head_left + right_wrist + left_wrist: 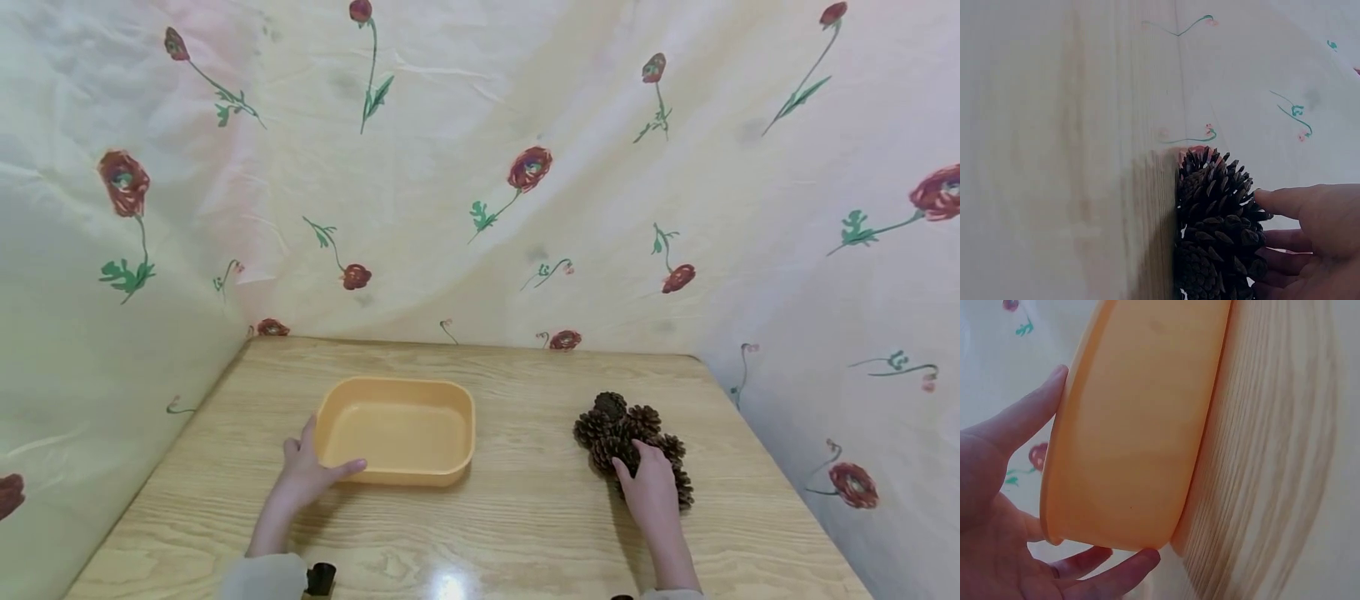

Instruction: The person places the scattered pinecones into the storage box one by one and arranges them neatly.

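Pinecones [606, 455] are lying heaped on the table [525, 533] at four o'clock; the right hand [654, 492] is touching them, its grip unclear. At seven, the left hand [306, 477] is resting, fingers spread, against the tray [397, 479]. Picking up seems underway, next calling for a firm pinch.

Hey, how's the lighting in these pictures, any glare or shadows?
Head view: white glare on the table at the picture's bottom edge, shadow beside the right forearm; left wrist view: dimmer, shadow on the table beside the orange tray; right wrist view: also dim, shadow left of the pine cones.
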A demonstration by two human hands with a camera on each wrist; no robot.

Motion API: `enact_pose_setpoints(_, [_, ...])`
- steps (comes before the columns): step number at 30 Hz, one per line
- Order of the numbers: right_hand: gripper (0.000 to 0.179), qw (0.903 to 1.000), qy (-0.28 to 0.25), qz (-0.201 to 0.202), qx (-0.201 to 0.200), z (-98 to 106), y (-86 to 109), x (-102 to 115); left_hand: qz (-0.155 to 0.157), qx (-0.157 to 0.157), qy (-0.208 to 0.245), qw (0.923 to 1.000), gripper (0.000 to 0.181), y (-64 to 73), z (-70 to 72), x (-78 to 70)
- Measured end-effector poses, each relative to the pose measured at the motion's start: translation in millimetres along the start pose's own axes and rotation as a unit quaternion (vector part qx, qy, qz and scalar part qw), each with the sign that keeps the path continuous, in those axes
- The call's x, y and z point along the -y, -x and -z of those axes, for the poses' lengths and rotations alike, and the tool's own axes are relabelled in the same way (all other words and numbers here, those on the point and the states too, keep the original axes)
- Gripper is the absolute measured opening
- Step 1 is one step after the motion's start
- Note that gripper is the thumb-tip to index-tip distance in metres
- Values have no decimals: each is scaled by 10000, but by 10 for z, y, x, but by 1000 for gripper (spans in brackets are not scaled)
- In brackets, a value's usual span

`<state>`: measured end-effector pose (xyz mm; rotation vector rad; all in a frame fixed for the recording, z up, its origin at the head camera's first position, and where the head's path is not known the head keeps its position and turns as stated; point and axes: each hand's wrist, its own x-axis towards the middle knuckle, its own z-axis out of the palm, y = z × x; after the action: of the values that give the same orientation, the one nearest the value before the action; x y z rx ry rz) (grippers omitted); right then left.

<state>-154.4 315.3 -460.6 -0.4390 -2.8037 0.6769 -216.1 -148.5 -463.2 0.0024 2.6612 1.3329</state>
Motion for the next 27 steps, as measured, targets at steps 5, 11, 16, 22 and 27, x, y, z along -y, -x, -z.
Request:
enact_pose_setpoints(5, [53,9999,50,-56,-67,0,-18,0,-185,-61,-68,9998,125,84,-112,-88])
enact_pose_setpoints(11, [51,9997,79,-23,-212,-18,-31,-10,-263,-177,-197,9993,126,151,-242,-174])
enact_pose_setpoints(16, [47,9995,38,-28,-319,-32,-39,-10,-208,-217,-231,9993,126,165,-321,-198])
enact_pose_setpoints(22, [44,9988,36,73,-491,-39,-59,0,-198,-255,-265,9991,125,183,-372,-225])
enact_pose_setpoints(27, [42,9983,-32,87,-582,-48,-77,0,-148,-280,-183,9993,124,227,-410,-268])
